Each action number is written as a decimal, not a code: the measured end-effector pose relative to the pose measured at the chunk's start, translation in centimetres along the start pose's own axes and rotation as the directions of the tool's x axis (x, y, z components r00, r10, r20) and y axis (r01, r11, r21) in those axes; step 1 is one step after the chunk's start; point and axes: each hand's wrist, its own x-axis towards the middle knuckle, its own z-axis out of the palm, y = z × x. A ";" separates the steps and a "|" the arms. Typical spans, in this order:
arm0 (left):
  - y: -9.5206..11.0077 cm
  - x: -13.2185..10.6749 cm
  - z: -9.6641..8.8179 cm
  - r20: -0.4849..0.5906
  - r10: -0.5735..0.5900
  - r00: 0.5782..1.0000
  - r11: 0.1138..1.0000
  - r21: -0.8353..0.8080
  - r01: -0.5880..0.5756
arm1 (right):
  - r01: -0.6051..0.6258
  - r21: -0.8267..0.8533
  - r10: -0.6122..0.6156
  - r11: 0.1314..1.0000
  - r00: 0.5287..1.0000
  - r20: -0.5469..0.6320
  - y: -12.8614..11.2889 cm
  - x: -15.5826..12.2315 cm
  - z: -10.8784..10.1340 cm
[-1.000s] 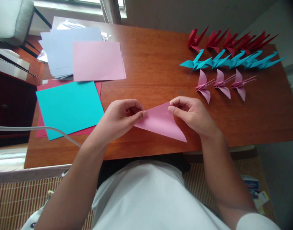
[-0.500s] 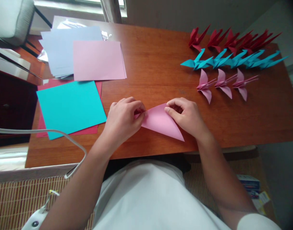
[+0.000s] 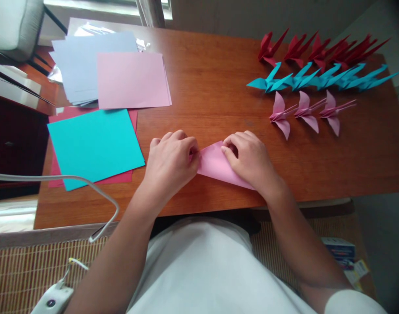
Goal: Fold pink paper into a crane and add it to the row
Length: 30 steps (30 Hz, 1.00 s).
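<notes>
A folded sheet of pink paper (image 3: 215,163) lies near the front edge of the wooden table (image 3: 206,122), one long edge facing me. My left hand (image 3: 175,159) is closed on its left end, thumb and fingertips pinched together. On the upper right edge, my right hand (image 3: 248,155) grips the paper between thumb and fingers, and its palm hides the right corner. To the right stand pink paper cranes (image 3: 304,113), with a row of several blue paper cranes (image 3: 320,80) and several red paper cranes (image 3: 317,50) behind them.
On the left lie pink sheets (image 3: 132,80), grey-blue sheets (image 3: 77,72), and a turquoise sheet (image 3: 96,148) over red paper (image 3: 54,170). A white cable (image 3: 98,189) crosses the table's left front corner. A power strip (image 3: 54,298) is on the mat below.
My right hand has shifted slightly left and now covers the pink paper's right corner. The left hand keeps its pinch, turned a little. The whole view has shifted slightly.
</notes>
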 end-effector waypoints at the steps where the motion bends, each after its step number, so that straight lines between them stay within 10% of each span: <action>1: 0.0 0.0 0.0 0.000 -0.002 1.000 1.000 0.003 0.002 | -0.005 -0.017 0.005 1.000 1.000 -0.002 -0.1 -0.1 0.0; 30: 0.6 0.0 -0.1 0.001 -0.033 0.999 0.997 0.074 0.032 | 0.054 -0.166 -0.039 0.985 0.995 0.094 -2.4 0.8 -0.4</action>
